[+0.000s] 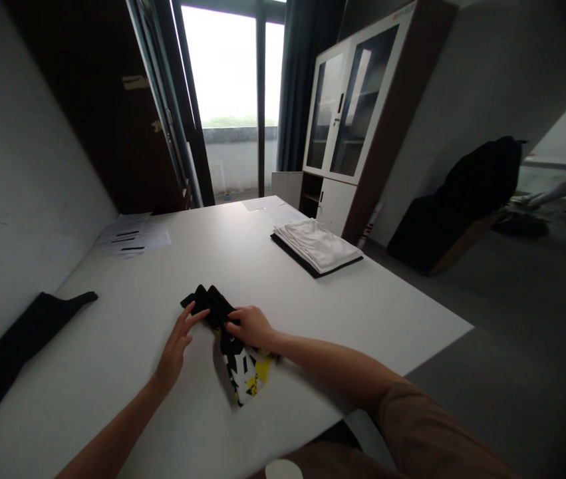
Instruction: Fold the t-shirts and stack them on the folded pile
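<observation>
A patterned cloth item (247, 372) lies on the white table in front of me. Its near part is printed in black, white and yellow, while its far black end shows several finger-like folds; its exact kind is unclear. My right hand (250, 326) comes over it from the right, with fingers closed on the black middle section. To the left, my left hand (177, 339) has its fingers apart, the tips lying at the edge of the black folds. Part of the cloth is hidden under my right hand.
Farther right on the white table (213, 249) sits a stack of folded white cloth (315, 243) on a dark piece. Papers (136, 236) lie at the back left. A black garment (18, 339) stretches along the left edge. Beyond stands a glass-door cabinet (350, 113).
</observation>
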A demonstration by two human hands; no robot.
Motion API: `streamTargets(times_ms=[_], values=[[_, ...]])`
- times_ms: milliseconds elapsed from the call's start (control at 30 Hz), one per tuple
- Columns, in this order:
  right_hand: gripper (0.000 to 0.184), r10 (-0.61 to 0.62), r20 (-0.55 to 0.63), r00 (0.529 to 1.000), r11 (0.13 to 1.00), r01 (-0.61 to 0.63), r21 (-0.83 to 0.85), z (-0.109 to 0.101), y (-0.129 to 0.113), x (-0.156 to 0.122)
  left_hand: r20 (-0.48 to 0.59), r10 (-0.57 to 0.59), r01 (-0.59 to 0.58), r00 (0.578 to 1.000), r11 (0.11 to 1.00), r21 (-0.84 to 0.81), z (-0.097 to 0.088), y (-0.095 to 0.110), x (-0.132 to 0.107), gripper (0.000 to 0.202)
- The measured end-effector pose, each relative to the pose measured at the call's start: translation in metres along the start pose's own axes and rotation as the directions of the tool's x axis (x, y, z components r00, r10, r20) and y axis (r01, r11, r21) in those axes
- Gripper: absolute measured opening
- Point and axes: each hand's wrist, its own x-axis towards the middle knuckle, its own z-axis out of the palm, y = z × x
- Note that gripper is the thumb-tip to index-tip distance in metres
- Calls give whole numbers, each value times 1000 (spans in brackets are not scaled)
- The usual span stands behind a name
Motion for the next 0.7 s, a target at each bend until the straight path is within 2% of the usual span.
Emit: streamTargets(times_ms=[67,167,233,333,400,533,633,700], values=[[20,16,-8,1000,998,-16,69,-20,13,5,-66,-22,29,998,995,100,-4,1,1,64],[23,67,-90,994,995,-59,85,-68,45,13,-117,-77,96,990,981,170,-7,-2,2,58],[26,114,-152,982,993,-110,34,-107,73,17,-125,-111,129,986,981,146,-6,-7,4,56],[30,144,-328,934,971,-197,-132,-166,116,23,-125,-151,162,981,984,81,-4,-17,8,54],[32,149,-435,888,919,-286,-269,-202,142,28,-131,-166,175,977,983,63,-3,-21,10,53],[33,155,-537,829,771,-442,-459,-260,183,46,-160,-199,211,967,976,62,-1,-20,11,53],[37,157,-584,797,696,-509,-507,-291,209,67,-177,-227,239,958,970,48,-1,-19,12,52],[40,183,-591,786,666,-541,-514,-304,227,83,-175,-232,244,957,968,51,-1,-21,13,51]])
